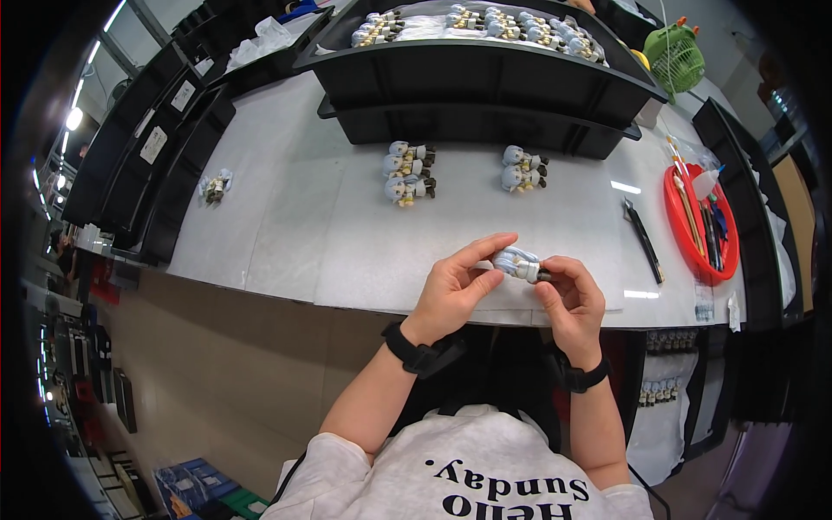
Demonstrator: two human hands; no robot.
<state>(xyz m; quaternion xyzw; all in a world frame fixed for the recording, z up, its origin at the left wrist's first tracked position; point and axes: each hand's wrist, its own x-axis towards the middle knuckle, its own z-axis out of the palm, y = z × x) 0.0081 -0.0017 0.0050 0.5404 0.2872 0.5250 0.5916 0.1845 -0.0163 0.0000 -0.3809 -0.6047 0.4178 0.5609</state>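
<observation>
Between my two hands, above the near part of the white-covered table, lies a small figurine with pale blue hair and a white outfit. My left hand grips it at the hair end, thumb and fingers on either side. My right hand pinches its dark foot end. Farther off on the table lie two groups of similar figurines: a stack of three left of centre and a pair to the right. Another figurine, its details hard to make out, lies alone at the far left.
A large black tray full of figurines stands on another at the back. At the right are a black pen-like tool, a red basket of brushes and a green basket. Black bins line the left edge.
</observation>
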